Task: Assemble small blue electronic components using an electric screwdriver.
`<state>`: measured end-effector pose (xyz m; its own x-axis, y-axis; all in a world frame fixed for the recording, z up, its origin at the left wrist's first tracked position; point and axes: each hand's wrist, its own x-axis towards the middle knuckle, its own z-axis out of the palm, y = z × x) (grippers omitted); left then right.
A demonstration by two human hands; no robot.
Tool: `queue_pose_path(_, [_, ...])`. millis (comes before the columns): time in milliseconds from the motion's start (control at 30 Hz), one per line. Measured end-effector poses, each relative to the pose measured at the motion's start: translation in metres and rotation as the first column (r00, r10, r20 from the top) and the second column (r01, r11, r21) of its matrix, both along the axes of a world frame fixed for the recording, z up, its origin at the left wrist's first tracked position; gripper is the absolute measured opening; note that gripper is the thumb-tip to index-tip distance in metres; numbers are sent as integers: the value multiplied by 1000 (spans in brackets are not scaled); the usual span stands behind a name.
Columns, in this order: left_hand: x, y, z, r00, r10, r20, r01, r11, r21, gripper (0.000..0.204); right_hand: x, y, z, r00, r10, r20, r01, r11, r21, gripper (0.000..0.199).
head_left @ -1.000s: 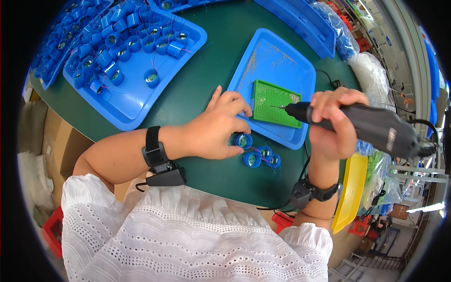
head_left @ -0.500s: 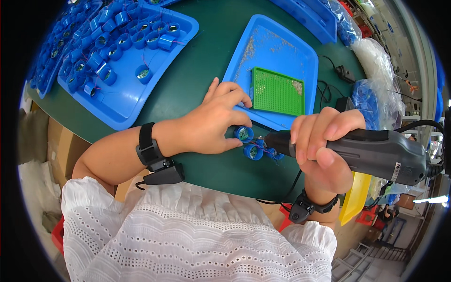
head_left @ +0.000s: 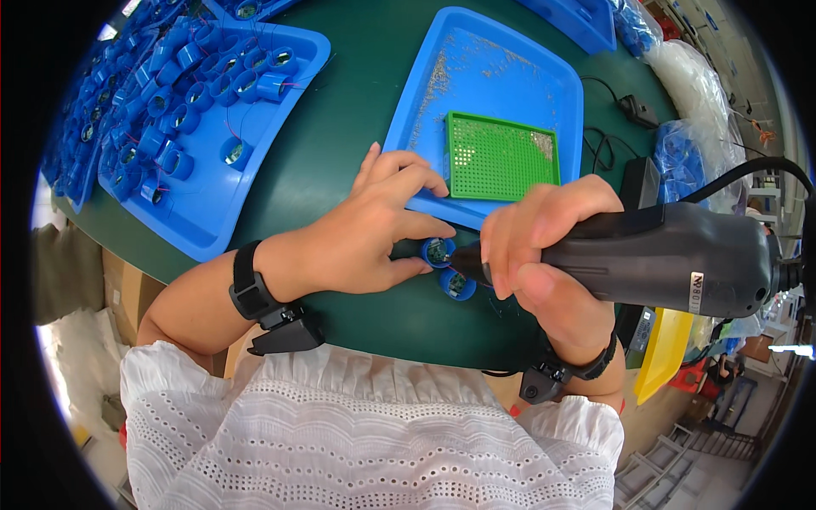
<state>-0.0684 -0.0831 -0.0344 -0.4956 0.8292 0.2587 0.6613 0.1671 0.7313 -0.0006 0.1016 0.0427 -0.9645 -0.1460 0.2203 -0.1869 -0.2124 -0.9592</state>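
My right hand (head_left: 552,242) is wrapped round a thick dark electric screwdriver (head_left: 650,263), which lies almost level and points left. Its tip reaches the inside of a small round blue cup (head_left: 435,252) holding a green circuit board. The thumb and index finger of my left hand (head_left: 370,234) close round that cup from the left, its other fingers stretched toward a green tray. Just below stands a second blue cup (head_left: 459,287), also with a board inside. My right hand and the tool hide whatever lies behind them.
A blue tray (head_left: 408,110) with scattered small screws holds the perforated green tray (head_left: 501,161) beyond my hands. At left, another blue tray (head_left: 204,204) carries many wired blue cups. Black cables (head_left: 608,140), plastic bags (head_left: 701,110) and a yellow bin (head_left: 663,353) are at right.
The electric screwdriver has moved left, and its tip has gone from beside the cups into the one at my left hand. The whole view has shifted slightly.
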Motion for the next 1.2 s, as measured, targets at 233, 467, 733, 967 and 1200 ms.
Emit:
queue_pose_path(233, [2,-2,2,1000,-2,-26,1,1000,-27,34,-7,5,-12,987,90,-135,-92,996,-3,24])
queue_pose_path(467, [3,-1,5,999,10,-49,-12,999,-45,35,-6,6,-7,993,85,-82,-74,988,135,27])
queue_pose_path(733, [0,0,2,999,-2,-42,1,1000,-10,36,-5,4,-10,988,101,-113,-92,992,86,26])
queue_pose_path(967, [1,1,1,999,6,-50,-7,1000,-13,38,-6,10,-2,987,157,-34,-143,956,255,24])
queue_pose_path(1200, [0,0,-4,1000,-3,-18,4,999,45,39,-9,3,-1,978,174,-117,-110,900,422,23])
